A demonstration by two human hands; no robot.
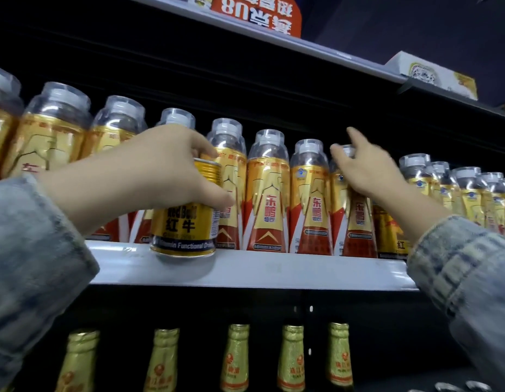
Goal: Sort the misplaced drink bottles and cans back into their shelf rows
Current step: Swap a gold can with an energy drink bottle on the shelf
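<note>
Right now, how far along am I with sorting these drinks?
Done: the gold bottles stand in a row. In hand: your left hand grips a gold can at the shelf edge; your right hand touches one bottle. Left: a second can stands among the bottles.

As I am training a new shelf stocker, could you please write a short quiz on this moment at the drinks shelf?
1. Choose one: what does the left-hand grip hold? A) a foil-necked bottle B) a gold can C) a white box
2. True or false: the gold can is down on the lower shelf among the foil-necked bottles.
3. Fill the gap: the right-hand grip spreads its fingers at the top of a clear-capped ___.

Key: 1 B. 2 False: it is at the front edge of the middle shelf. 3 bottle.
</note>
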